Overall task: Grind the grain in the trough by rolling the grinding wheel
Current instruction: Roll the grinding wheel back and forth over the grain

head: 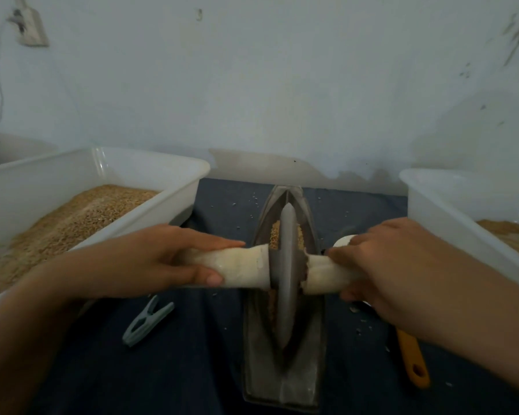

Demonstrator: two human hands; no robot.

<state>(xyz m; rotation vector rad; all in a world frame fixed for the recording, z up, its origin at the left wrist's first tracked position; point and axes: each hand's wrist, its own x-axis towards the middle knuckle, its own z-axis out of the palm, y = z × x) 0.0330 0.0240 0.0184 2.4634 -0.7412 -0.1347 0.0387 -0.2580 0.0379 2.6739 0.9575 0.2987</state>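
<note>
While the grinding wheel stands upright in the trough, each hand grasps one end of its pale axle handle: the left hand curls round the left end, the right hand round the right end. Between the two grips, grain lies in the trough beside the wheel. Outboard of the left grip sits a grain-filled tub; below it, a clothes peg lies on the dark surface.

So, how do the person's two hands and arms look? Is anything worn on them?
Both are bare: the left hand and right hand wear no gloves, and no rings, watch or bracelet are visible. The forearms show no sleeves as far as the frame reaches. The thumbnail on the left hand is short and unpainted.
</note>
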